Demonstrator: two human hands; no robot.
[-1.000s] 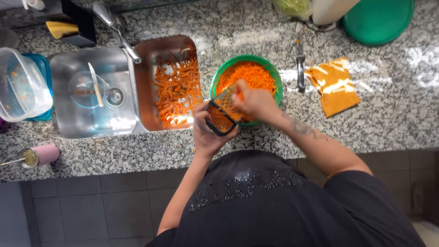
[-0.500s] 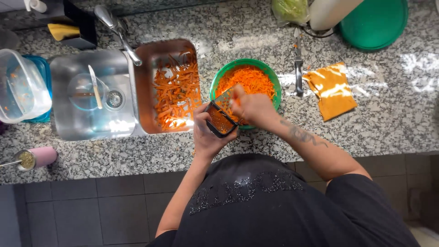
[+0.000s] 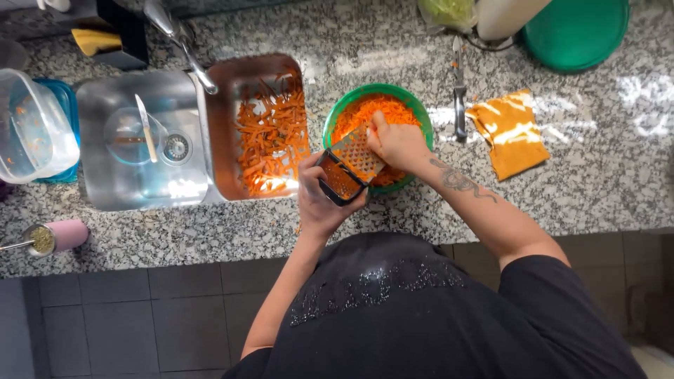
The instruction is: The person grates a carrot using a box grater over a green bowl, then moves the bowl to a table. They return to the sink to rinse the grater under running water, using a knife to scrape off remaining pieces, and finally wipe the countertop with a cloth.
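The box grater [image 3: 349, 167] is tilting over the green bowl [image 3: 335, 116] of shredded carrot on the counter [image 3: 590, 175], my left hand [image 3: 317, 203] gripping its base, my right hand [image 3: 397, 144] closed, pressing a piece against its face.

Speckled grey granite counter [image 3: 604, 175] with inset steel sink [image 3: 133, 189]. Resting on it: green bowl [image 3: 335, 116] of grated carrot, knife [image 3: 459, 91], orange cloth [image 3: 511, 133], green lid [image 3: 576, 31], pink cup [image 3: 60, 236], brown tray [image 3: 225, 133] of carrot peelings beside the sink.
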